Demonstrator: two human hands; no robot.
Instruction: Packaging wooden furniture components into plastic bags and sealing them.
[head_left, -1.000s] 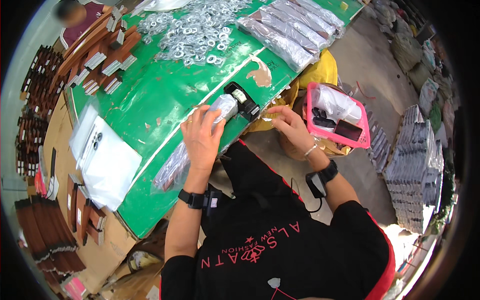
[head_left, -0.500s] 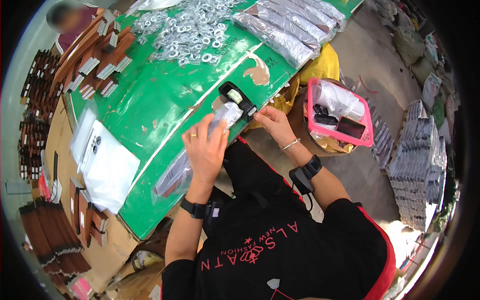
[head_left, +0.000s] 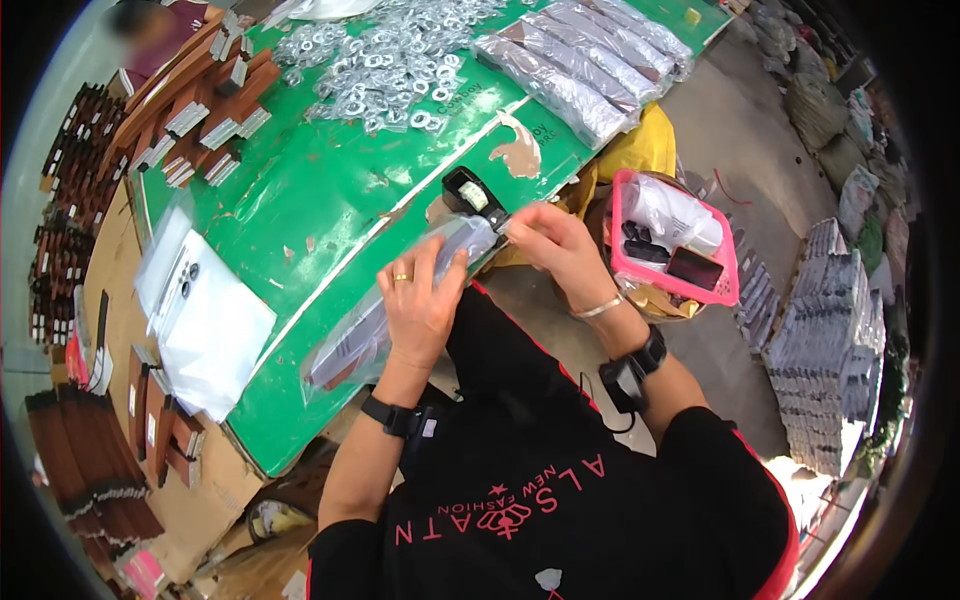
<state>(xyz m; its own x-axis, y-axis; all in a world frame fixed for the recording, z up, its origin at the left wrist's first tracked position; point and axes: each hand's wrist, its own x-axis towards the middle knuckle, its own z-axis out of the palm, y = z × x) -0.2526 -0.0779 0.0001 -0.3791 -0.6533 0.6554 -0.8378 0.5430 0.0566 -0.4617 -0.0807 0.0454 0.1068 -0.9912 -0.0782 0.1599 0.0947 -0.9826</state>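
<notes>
A long clear plastic bag [head_left: 350, 345] with a flat brown and grey piece inside lies slantwise along the near edge of the green table. My left hand [head_left: 420, 312] grips it from above around its upper half, fingers curled over the film. Beyond the bag's upper end stands a black tape dispenser [head_left: 473, 192] with a pale roll in it. My right hand [head_left: 560, 258] is pinched closed beside the dispenser's front and the bag's tip. Its fingertips are slightly blurred, and what they hold is too small to make out.
Small bagged metal rings [head_left: 385, 70] are heaped at the far side, near several filled plastic packages [head_left: 560, 80]. White plastic bags [head_left: 215, 330] lie at left, by brown strips [head_left: 165, 120]. A pink basket [head_left: 725, 285] holding a phone stands at right. A person [head_left: 165, 45] is at far left.
My right hand has drawn slightly right and back from the dispenser's front. The bag's upper end has moved up and right toward it, with my left hand shifting along.
</notes>
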